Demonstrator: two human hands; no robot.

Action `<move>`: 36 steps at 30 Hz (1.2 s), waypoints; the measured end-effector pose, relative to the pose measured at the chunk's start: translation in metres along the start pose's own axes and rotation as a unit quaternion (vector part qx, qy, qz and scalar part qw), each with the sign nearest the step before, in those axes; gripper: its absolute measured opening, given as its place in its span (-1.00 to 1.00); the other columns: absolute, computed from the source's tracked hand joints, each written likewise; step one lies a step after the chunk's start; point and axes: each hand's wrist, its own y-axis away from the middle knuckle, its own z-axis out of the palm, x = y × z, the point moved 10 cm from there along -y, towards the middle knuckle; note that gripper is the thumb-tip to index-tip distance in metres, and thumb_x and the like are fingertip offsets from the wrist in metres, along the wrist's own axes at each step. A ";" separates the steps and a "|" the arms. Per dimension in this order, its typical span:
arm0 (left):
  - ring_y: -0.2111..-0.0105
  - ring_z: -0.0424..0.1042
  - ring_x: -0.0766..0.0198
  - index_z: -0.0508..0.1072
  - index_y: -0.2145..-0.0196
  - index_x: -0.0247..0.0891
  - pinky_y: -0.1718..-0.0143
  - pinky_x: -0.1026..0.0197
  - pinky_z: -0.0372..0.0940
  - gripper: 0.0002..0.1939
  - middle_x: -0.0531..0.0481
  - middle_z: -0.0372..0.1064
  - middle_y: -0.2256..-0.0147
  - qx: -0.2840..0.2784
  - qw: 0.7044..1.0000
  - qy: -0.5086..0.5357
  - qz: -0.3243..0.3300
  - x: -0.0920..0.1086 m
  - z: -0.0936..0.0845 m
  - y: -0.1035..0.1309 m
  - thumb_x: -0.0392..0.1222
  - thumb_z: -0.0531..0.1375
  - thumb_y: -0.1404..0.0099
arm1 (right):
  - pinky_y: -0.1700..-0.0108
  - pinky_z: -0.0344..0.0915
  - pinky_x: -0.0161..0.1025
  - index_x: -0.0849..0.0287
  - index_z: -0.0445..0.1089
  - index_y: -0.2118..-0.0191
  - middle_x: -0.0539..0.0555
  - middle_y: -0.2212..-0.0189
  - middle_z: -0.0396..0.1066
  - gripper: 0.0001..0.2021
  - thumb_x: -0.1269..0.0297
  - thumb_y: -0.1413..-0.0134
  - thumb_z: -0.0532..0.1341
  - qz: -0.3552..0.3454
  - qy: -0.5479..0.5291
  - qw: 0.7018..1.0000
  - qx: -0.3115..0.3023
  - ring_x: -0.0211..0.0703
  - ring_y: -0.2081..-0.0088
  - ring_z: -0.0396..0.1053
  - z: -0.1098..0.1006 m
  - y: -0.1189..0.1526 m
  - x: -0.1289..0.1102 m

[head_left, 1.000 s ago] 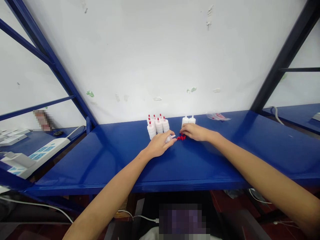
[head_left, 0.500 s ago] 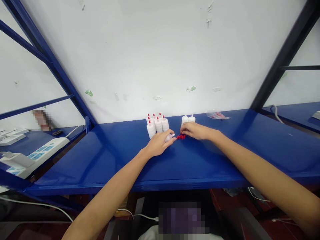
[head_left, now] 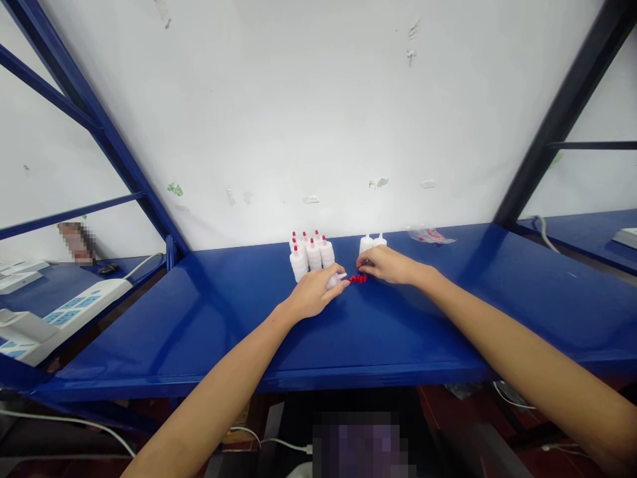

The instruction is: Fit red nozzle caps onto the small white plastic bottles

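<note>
My left hand (head_left: 314,292) is closed around a white squeeze bottle (head_left: 333,281), tilted with its bare nozzle pointing right. Just to the right, a small pile of red caps (head_left: 359,279) lies on the blue table. Over that pile my right hand (head_left: 385,264) is pinched, with a bit of red at its fingertips that looks like a cap. Several white bottles with red caps (head_left: 312,253) stand upright behind my left hand. Two uncapped white bottles (head_left: 367,244) stand behind my right hand, partly hidden by it.
A clear plastic bag (head_left: 430,235) with something red in it lies at the back right of the blue table (head_left: 199,332). Blue frame posts (head_left: 119,153) rise at both sides, with a white wall behind. A power strip (head_left: 70,318) lies at the left.
The view has shifted slightly. My right fingers stay at the red caps, with red now showing at their tips. My left hand keeps hold of the tilted bottle.
</note>
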 end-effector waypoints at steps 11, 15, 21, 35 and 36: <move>0.40 0.39 0.24 0.37 0.02 -0.19 0.34 0.24 0.19 -0.62 0.01 0.46 0.27 -0.003 1.000 -0.007 -0.011 -0.004 0.002 0.000 0.11 0.00 -0.44 | 0.20 0.30 -0.29 0.25 0.55 0.25 0.18 0.25 0.54 -0.75 0.54 -0.03 0.14 -0.012 0.028 0.999 -0.022 -0.12 0.26 0.45 0.008 0.000 0.006; 0.35 0.41 0.22 0.37 0.02 -0.18 0.31 0.23 0.20 -0.63 0.00 0.47 0.25 -0.003 1.000 -0.008 -0.009 -0.003 0.001 0.001 0.11 -0.01 -0.44 | 0.17 0.32 -0.28 0.27 0.53 0.19 0.19 0.22 0.54 -0.70 0.58 0.00 0.11 -0.008 0.005 0.999 -0.032 -0.11 0.24 0.45 0.010 0.002 0.006; 0.36 0.42 0.21 0.37 0.02 -0.17 0.34 0.24 0.19 -0.62 0.01 0.47 0.28 -0.006 1.000 -0.015 -0.014 -0.004 0.002 0.000 0.12 -0.01 -0.44 | 0.23 0.31 -0.31 0.23 0.48 0.14 0.14 0.25 0.53 -0.60 0.64 0.10 0.09 0.006 -0.038 0.999 -0.027 -0.16 0.29 0.43 0.011 0.002 0.006; 0.36 0.42 0.21 0.36 0.02 -0.18 0.31 0.23 0.21 -0.61 0.01 0.46 0.30 -0.008 1.000 -0.015 -0.007 -0.003 0.002 0.000 0.12 -0.01 -0.44 | 0.27 0.26 -0.30 0.21 0.44 0.11 0.11 0.28 0.51 -0.67 0.56 -0.01 0.11 -0.019 -0.063 0.997 -0.028 -0.17 0.33 0.40 0.010 0.003 -0.015; 0.38 0.41 0.21 0.36 0.01 -0.18 0.32 0.23 0.20 -0.61 0.02 0.45 0.33 -0.007 1.000 -0.015 -0.009 -0.004 0.001 0.000 0.13 -0.02 -0.44 | 0.27 0.26 -0.29 0.21 0.43 0.10 0.11 0.27 0.50 -0.68 0.55 -0.02 0.11 -0.024 -0.063 0.997 -0.025 -0.17 0.32 0.40 0.011 0.003 -0.016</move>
